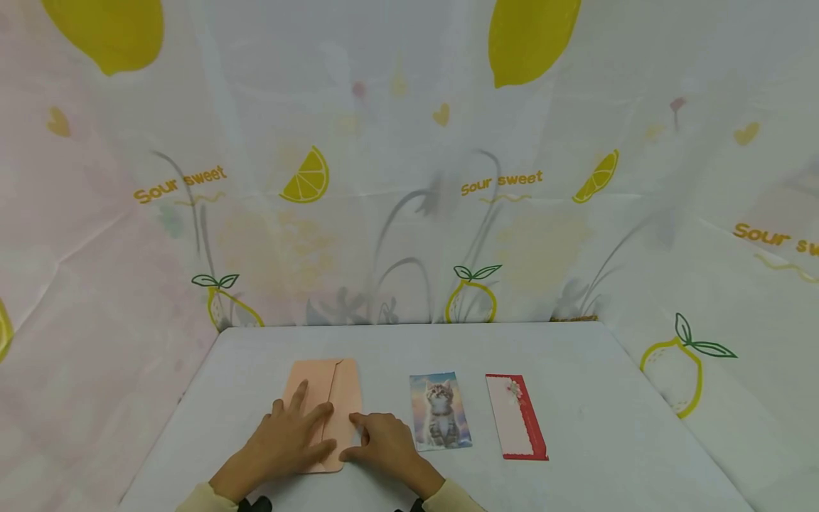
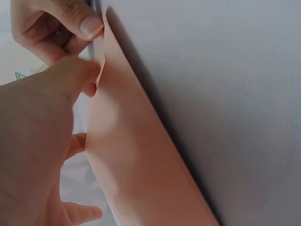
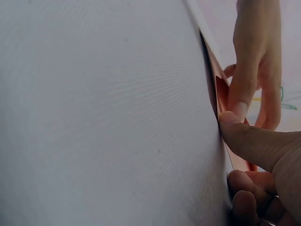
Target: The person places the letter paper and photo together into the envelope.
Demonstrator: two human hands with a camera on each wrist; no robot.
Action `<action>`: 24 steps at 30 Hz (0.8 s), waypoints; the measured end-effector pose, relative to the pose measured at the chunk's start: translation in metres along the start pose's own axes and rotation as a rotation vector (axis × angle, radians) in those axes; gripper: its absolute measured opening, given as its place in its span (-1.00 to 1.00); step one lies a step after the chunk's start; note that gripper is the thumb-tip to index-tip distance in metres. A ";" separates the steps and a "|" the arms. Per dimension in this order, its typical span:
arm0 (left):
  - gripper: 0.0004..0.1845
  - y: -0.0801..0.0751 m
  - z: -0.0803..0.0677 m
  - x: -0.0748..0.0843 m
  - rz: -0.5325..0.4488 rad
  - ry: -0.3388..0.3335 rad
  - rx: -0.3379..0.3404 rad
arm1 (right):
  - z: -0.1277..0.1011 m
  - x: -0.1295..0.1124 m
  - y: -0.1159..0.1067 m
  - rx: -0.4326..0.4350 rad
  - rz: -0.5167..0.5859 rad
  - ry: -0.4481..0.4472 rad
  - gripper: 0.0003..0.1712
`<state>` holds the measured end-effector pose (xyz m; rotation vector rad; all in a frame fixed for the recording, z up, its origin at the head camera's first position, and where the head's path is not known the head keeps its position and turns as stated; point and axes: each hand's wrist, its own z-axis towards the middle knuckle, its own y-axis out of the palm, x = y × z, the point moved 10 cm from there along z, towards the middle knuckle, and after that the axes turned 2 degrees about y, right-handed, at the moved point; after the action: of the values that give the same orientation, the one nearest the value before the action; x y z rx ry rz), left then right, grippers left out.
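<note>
A lemon-print cloth point(image 1: 397, 178) hangs round the back and sides, and in front of it stands the pale bench point(image 1: 608, 427), with three flat things laid in a row near its front edge, set apart so each can be reached on its own. The largest is a peach envelope point(image 1: 323, 398) at the left, lying flat with its flap side up; beside it to the right lie a kitten card point(image 1: 439, 411) and then a red-edged card point(image 1: 515, 416). The left hand point(image 1: 288, 441) lies on the envelope with fingers spread and nearly straight, pressing it down, seemingly to keep it from sliding. The right hand point(image 1: 384, 444) rests at the envelope's right edge, its thumb and forefinger closed in a pinching grip on the flap's edge there, which the wrist views show lifted slightly off the envelope; the other fingers curl underneath.
</note>
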<state>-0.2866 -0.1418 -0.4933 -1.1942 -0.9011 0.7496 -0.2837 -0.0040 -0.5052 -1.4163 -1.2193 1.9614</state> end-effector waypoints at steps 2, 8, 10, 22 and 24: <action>-0.28 0.001 0.000 -0.001 -0.016 0.001 -0.014 | 0.000 0.000 0.000 -0.004 0.003 0.000 -0.18; -0.12 0.001 -0.001 -0.002 -0.040 0.013 -0.033 | 0.000 0.001 0.000 -0.003 0.007 -0.004 -0.19; -0.11 0.000 -0.001 -0.002 -0.044 0.017 -0.032 | 0.000 0.002 0.001 -0.003 0.015 -0.006 -0.19; -0.11 0.003 0.001 -0.006 -0.039 -0.022 -0.027 | -0.001 0.003 -0.001 -0.016 0.084 -0.037 -0.19; -0.11 0.002 0.001 -0.007 -0.036 -0.027 -0.023 | -0.002 0.003 -0.002 -0.020 0.094 -0.049 -0.20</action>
<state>-0.2910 -0.1468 -0.4967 -1.1878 -0.9540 0.7297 -0.2835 0.0000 -0.5048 -1.4677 -1.2169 2.0641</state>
